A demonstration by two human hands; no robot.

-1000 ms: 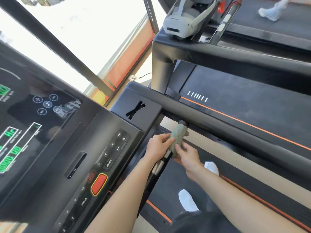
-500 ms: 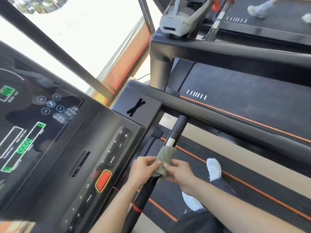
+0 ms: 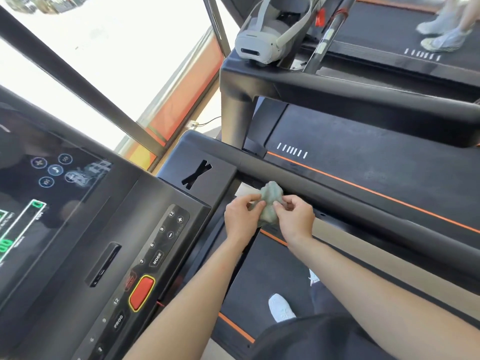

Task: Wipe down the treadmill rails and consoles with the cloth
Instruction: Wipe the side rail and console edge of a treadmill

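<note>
Facing bright window [image 3: 117, 48]: black treadmill console [image 3: 145, 229], black tubular rail [image 3: 363, 203]; crumpled pale-green cloth [image 3: 271, 196] pinched by fingers [image 3: 259, 203] of left hand [image 3: 240, 219], right hand [image 3: 296, 216]

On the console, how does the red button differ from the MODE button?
The red button is large, red and yellow-rimmed; the MODE button is small, black and white-lettered. The red button lies nearer the person than the MODE button. Both sit on the console.

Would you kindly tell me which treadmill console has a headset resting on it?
The next treadmill's console, at upper right: a pale headset sits on its corner. The near console, with the lit screen, bears none.
</note>
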